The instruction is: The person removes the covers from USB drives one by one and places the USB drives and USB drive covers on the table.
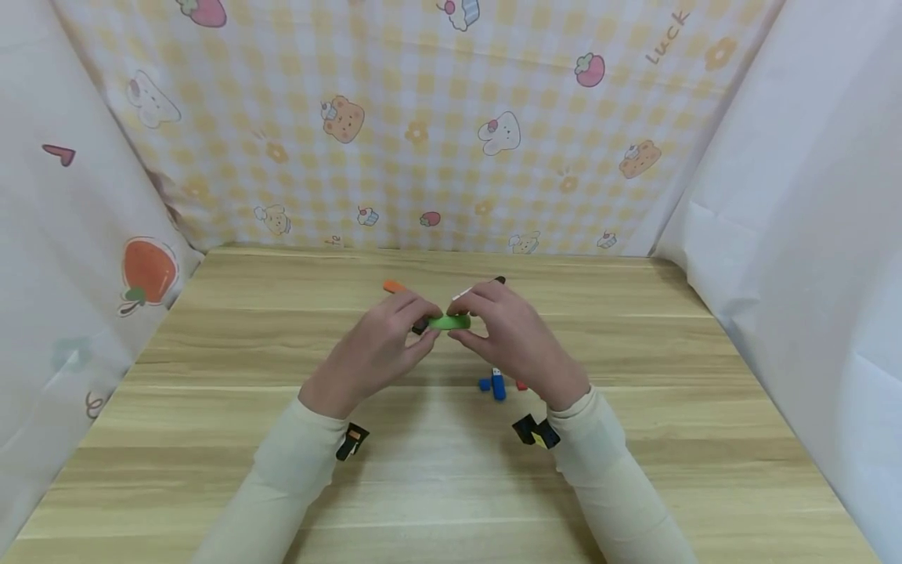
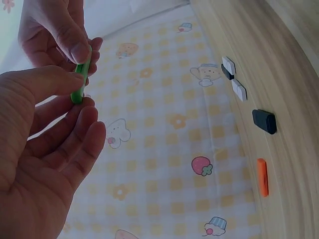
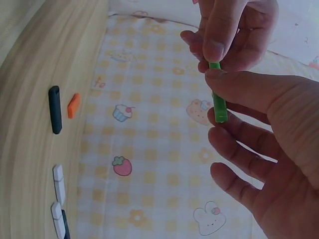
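Both hands meet over the middle of the table on a slim green stick [image 1: 456, 322], shaped like a USB flash drive. My left hand [image 1: 384, 333] pinches one end of it between thumb and fingers. At the other end, my right hand [image 1: 510, 329] holds it in the same kind of pinch, the thumb [image 3: 234, 82] lying along its side. In the right wrist view the remaining fingers are loosely bent and spread. Fingertips of both hands cover parts of the stick.
A blue USB stick [image 1: 499, 386] with its plug bare lies beside a blue cap [image 1: 485, 385]. Something red [image 1: 521, 385] shows near the right wrist. Farther back are an orange stick [image 1: 393, 287], a black stick [image 2: 264, 121] and white pieces [image 2: 239, 90]. A patterned curtain [image 1: 423, 133] hangs behind.
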`<action>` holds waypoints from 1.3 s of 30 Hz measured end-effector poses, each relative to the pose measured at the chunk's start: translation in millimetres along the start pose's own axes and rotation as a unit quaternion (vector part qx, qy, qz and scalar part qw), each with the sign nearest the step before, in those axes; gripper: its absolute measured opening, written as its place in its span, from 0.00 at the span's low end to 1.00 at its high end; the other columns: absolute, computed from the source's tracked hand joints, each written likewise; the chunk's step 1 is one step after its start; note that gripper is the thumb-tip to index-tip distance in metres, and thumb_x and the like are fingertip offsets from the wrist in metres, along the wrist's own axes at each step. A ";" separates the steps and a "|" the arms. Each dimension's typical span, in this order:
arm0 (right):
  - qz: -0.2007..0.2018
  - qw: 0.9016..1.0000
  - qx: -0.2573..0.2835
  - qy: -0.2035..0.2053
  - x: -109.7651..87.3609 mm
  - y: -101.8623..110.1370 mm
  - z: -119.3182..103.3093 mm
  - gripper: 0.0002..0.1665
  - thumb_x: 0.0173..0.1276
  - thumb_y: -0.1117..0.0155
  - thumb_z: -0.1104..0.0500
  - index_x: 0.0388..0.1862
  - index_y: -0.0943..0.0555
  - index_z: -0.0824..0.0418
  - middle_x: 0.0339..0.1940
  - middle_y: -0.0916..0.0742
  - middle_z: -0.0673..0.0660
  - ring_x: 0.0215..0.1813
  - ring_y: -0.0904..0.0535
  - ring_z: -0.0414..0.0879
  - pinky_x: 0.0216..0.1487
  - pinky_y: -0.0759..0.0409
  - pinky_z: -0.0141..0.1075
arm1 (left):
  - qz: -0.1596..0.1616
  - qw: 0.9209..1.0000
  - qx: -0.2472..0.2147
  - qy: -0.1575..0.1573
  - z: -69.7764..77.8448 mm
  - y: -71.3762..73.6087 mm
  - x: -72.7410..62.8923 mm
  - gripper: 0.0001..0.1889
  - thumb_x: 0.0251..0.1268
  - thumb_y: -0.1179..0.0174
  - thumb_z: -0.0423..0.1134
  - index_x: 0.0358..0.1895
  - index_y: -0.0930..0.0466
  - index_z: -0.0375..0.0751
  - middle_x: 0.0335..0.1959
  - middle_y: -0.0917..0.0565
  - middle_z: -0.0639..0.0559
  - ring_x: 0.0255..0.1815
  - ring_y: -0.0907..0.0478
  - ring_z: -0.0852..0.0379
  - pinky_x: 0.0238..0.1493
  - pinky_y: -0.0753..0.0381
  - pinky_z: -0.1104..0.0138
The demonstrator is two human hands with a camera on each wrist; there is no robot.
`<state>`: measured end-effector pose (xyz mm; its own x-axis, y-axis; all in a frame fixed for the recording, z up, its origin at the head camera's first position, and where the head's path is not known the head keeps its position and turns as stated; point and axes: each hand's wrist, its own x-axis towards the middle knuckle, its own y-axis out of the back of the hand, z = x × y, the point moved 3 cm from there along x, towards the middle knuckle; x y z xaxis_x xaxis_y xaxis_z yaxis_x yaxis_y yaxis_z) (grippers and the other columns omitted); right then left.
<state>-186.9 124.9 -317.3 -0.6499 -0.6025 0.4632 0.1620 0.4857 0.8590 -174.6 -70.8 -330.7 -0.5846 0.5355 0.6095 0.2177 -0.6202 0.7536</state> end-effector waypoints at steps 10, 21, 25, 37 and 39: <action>0.014 1.000 0.012 0.013 -0.1 2.3 -1.0 0.12 0.66 0.17 0.59 0.46 0.11 0.58 0.45 0.10 0.53 0.51 0.17 0.48 0.52 0.12 0.41 | 0.017 1.000 -0.008 -0.017 1.7 2.2 -1.1 0.11 0.65 0.25 0.28 0.48 0.13 0.34 0.45 0.13 0.46 0.39 0.15 0.54 0.42 0.11 0.67; 0.006 1.000 0.009 0.025 0.8 0.8 2.8 0.11 0.66 0.17 0.58 0.44 0.10 0.58 0.45 0.10 0.52 0.50 0.17 0.47 0.51 0.13 0.40 | 0.003 0.999 -0.044 -0.013 -3.7 1.7 -1.4 0.10 0.63 0.25 0.26 0.46 0.14 0.33 0.42 0.13 0.45 0.38 0.16 0.54 0.40 0.11 0.65; 0.003 1.000 0.008 0.029 0.8 0.4 5.1 0.11 0.66 0.17 0.57 0.44 0.10 0.57 0.46 0.10 0.52 0.50 0.17 0.47 0.51 0.13 0.41 | -0.002 0.998 -0.055 -0.012 -3.9 2.9 -1.7 0.11 0.62 0.24 0.26 0.46 0.13 0.33 0.41 0.12 0.46 0.37 0.17 0.55 0.40 0.12 0.66; 0.002 0.999 0.016 0.044 1.0 1.4 5.7 0.12 0.64 0.16 0.58 0.44 0.10 0.56 0.46 0.08 0.51 0.51 0.16 0.48 0.51 0.14 0.42 | -0.021 0.996 -0.085 -0.006 -7.2 4.3 -3.0 0.11 0.63 0.25 0.25 0.47 0.13 0.32 0.41 0.12 0.45 0.37 0.16 0.52 0.40 0.10 0.63; 0.001 0.999 0.017 0.044 0.9 1.3 5.9 0.12 0.64 0.16 0.58 0.44 0.10 0.56 0.46 0.08 0.51 0.52 0.16 0.48 0.52 0.14 0.42 | -0.024 0.996 -0.085 -0.006 -7.0 5.0 -3.2 0.11 0.63 0.25 0.25 0.47 0.14 0.32 0.40 0.12 0.45 0.37 0.15 0.52 0.40 0.10 0.63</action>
<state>-191.7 128.8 -317.0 -0.5818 -0.6544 0.4830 0.1363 0.5070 0.8511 -177.2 -79.6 -330.6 -0.5818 0.5721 0.5781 0.0546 -0.6817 0.7296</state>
